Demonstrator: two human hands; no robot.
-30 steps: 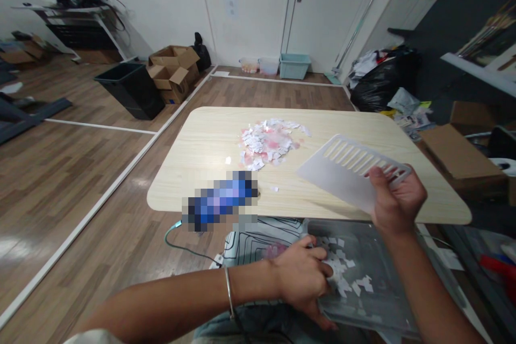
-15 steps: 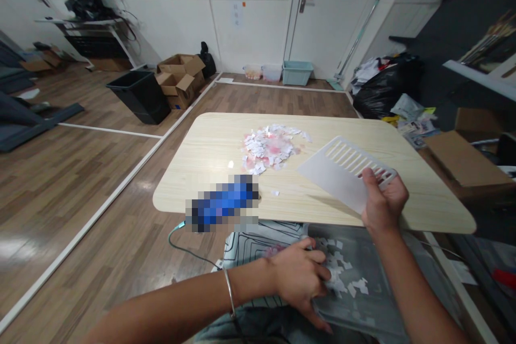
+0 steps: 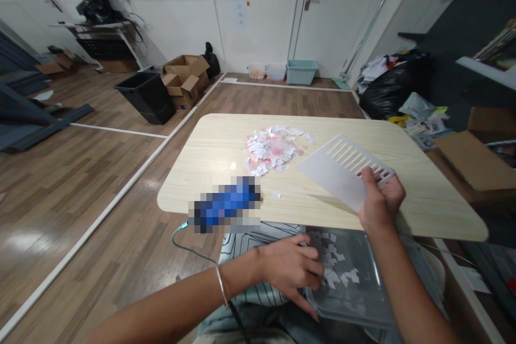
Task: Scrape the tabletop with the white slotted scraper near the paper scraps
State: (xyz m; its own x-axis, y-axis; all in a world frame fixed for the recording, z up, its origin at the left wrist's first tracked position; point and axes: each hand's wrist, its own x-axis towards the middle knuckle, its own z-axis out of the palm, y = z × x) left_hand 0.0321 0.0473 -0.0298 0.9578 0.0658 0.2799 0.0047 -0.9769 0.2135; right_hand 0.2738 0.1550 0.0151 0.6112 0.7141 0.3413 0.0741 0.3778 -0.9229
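Observation:
My right hand is closed round the slotted handle of a white plastic scraper, tilted above the right half of the light wooden table. Below the table's near edge, my left hand grips the left rim of a clear plastic bin, fingers curled over its side. White paper scraps lie inside the bin. On the table, left of the scraper, spreads a pile of paper scraps mixed with pinkish patches. One loose scrap lies nearer to me.
A blurred-out blue device with a cable lies at the table's near left edge. On the floor stand a black waste bin, cardboard boxes and a teal tub. Bags crowd the right side.
The view has shifted slightly. My left hand and the plastic bin have moved a little to the left. My right hand still holds the scraper in nearly the same place.

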